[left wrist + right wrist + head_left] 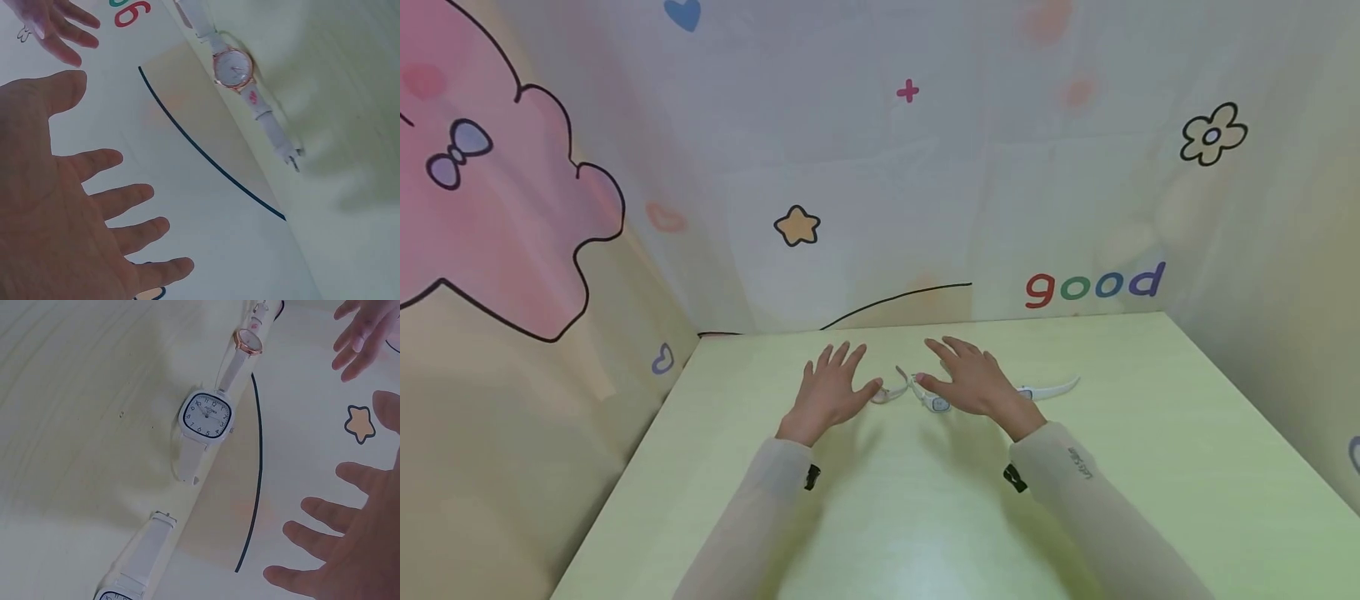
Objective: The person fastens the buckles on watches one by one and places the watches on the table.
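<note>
My left hand (830,393) hovers over the table with its fingers spread and holds nothing. Near its thumb lies a wristwatch (233,67) with a round rose-gold case and a white strap, partly covered by the hand in the head view. To the right, my right hand (976,383) is also held up with fingers apart, touching no watch that I can see. A white wristwatch with a squarish case (207,416) lies between the hands. Beyond the right wrist is another squarish white watch (1051,391), its case partly hidden by the wrist.
The pale table (887,517) meets a printed cloth backdrop (865,167) at its back edge, and cloth also hangs at both sides. The watches lie toward the back of the table. Black clips (1015,478) are on the inner sides of both sleeves.
</note>
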`<state>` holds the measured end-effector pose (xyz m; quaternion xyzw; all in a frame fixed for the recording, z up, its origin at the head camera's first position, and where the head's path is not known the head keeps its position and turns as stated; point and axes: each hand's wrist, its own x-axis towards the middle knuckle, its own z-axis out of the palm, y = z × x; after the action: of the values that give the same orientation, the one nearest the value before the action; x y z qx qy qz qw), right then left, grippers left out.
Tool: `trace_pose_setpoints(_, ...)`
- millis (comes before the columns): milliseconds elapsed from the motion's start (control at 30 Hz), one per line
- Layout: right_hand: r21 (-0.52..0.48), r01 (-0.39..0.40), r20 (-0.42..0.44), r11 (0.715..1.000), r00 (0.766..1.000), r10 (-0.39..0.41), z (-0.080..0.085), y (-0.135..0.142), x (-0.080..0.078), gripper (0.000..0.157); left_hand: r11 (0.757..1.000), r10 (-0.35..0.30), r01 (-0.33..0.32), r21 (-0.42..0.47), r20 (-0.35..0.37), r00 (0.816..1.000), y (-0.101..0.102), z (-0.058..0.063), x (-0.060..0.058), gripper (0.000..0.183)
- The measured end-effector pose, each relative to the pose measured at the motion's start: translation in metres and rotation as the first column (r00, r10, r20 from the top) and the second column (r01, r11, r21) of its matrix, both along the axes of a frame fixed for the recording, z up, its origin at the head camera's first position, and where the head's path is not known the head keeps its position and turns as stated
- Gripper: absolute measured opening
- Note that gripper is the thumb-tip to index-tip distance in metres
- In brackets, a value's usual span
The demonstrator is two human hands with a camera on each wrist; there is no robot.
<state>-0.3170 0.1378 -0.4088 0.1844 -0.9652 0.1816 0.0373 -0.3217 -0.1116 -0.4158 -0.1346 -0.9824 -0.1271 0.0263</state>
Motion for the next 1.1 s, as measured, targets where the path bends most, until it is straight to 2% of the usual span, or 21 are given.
trace_pose_setpoints(167, 0.0, -0.011, -0.012, 1.0, 1.0, 0.011, -0.005, -0.01, -0.001, 0.07, 1.0, 0.007, -0.008, 0.027, 0.009, 1.0, -0.009, -0.009, -0.001, 0.073)
trace_pose_setpoints(300, -0.015, -0.017, -0.04, 1.0, 0.999, 0.016, -0.008, -0.018, -0.001, 0.066, 0.999, 0.01, -0.009, 0.038, -0.03, 1.0, -0.014, -0.015, -0.002, 0.071)
trace_pose_setpoints(467, -0.058, -0.005, -0.08, 0.998, 0.997, 0.0, -0.01, -0.027, -0.004, 0.062, 0.997, 0.016, -0.01, 0.073, -0.074, 0.997, -0.017, -0.018, -0.005, 0.068)
trace_pose_setpoints(600, -0.073, 0.013, -0.076, 0.997, 0.997, -0.019, -0.012, -0.033, -0.007, 0.061, 0.995, 0.03, -0.023, 0.098, -0.075, 0.997, -0.019, -0.019, -0.006, 0.066)
trace_pose_setpoints(867, -0.083, 0.048, -0.03, 0.995, 0.998, -0.05, -0.023, -0.045, -0.015, 0.06, 0.985, 0.06, -0.054, 0.166, -0.027, 0.998, -0.027, -0.028, -0.013, 0.058)
trace_pose_setpoints(1100, -0.109, 0.058, -0.023, 0.992, 0.998, -0.061, -0.033, -0.049, -0.017, 0.053, 0.962, 0.034, -0.042, 0.271, 0.034, 0.999, -0.033, -0.039, -0.021, 0.049)
